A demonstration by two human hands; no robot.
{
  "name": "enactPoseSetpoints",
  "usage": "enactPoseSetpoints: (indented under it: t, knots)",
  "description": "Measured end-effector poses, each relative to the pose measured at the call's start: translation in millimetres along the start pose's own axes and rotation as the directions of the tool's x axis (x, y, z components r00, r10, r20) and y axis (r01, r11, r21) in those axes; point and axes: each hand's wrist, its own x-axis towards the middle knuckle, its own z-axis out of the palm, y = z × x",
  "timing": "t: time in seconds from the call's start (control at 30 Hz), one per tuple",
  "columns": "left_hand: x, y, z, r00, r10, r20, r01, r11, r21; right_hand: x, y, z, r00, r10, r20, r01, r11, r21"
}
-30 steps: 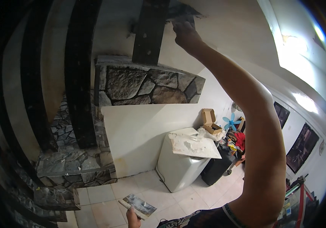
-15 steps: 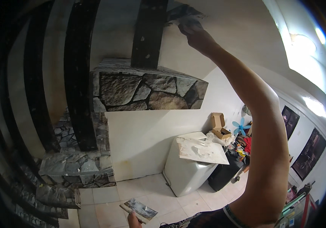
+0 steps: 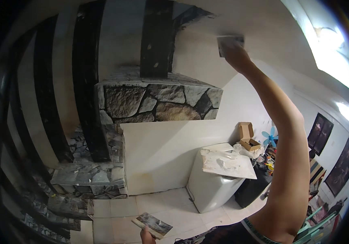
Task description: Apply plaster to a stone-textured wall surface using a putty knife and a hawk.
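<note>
Stone ledge (image 3: 158, 101): rough, pitted faces, matt. Dark bars (image 3: 87, 81) to left: painted look, low sheen, pale flecks; metal or wood, can't tell. Wall (image 3: 154, 154): smooth, matt. Floor tiles (image 3: 154, 205): smooth, faint sheen. White cabinet (image 3: 211, 191): smooth, slightly glossy. Board (image 3: 227, 164) on it: caked, lumpy white. Far box (image 3: 246, 130): matt cardboard. Fan blades (image 3: 270, 136): blue plastic. Near plate (image 3: 154, 224): flat, smeared grey.

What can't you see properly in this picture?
In the head view:
Right hand: dim and blurred over the dark flat tool, so I can't tell its fingers apart.
Left hand, holding a flat plate: cut off by the lower edge.
Clutter: partly hidden behind the right arm.
Cardboard box: contents too small to tell.
</note>
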Motion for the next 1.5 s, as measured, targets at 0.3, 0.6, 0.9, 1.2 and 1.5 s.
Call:
enactPoseSetpoints:
  t: [0.3,0.6,0.9,1.2,1.5]
  knots:
    - [-34,26,9,0.998,0.067,-0.006,-0.067,0.997,0.035,-49,-44,-16,0.811,0.440,0.386,-0.051,-0.604,0.795]
    - [-51,37,46,0.991,0.121,-0.055,-0.118,0.992,0.048,-81,-45,-23,0.806,0.327,0.493,0.185,-0.931,0.315]
    - [-36,23,28,0.989,0.150,0.002,-0.149,0.987,0.056,-41,-50,-21,0.850,0.316,0.421,0.297,-0.948,0.112]
    - [-52,33,57,0.983,0.183,-0.020,-0.181,0.982,0.048,22,-30,-77,0.884,0.109,0.454,0.375,-0.744,-0.553]
    - [-62,32,41,0.973,0.217,-0.075,-0.213,0.975,0.055,46,-9,-69,0.934,0.230,0.273,0.352,-0.721,-0.597]
